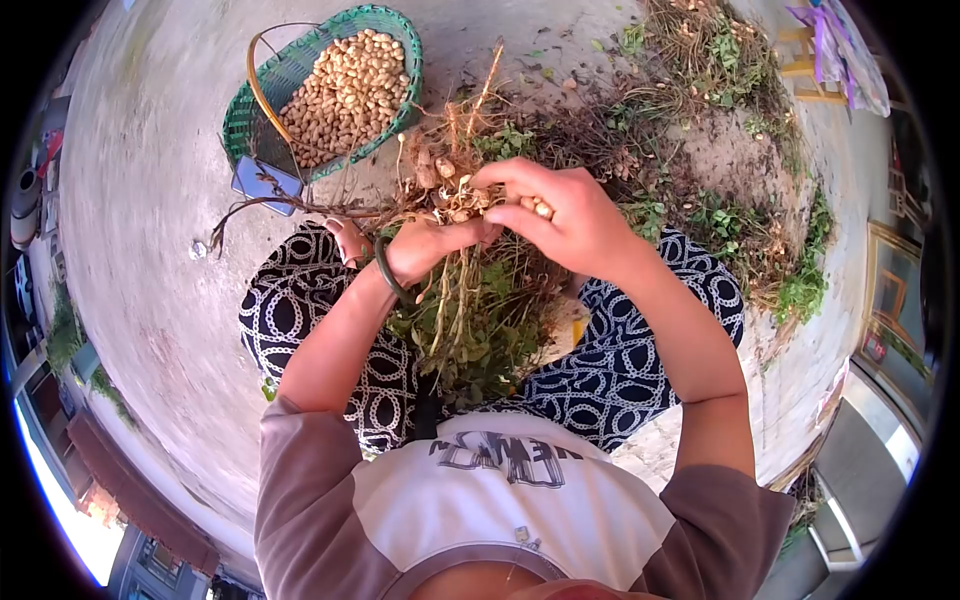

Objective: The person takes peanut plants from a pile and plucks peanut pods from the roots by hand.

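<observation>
Roots and pods of a peanut plant [455, 185] are in front of me, with its leafy stems [465, 330] hanging down between my knees. My left hand [430, 245], a dark bangle at its wrist, is closed round the plant just below the roots. From the right, my right hand [560, 215] touches the root cluster with thumb and index finger, while a few loose peanuts [537, 206] show in its curled fingers. A green basket [240, 118] with a tan handle stands at the upper left and holds many peanuts [350, 95].
A blue phone [267, 186] lies against the basket's lower edge. Pulled plants [730, 220] and dry stems spread over the concrete ground [160, 250] at the right. A purple and clear plastic bag [845, 60] is at the upper right.
</observation>
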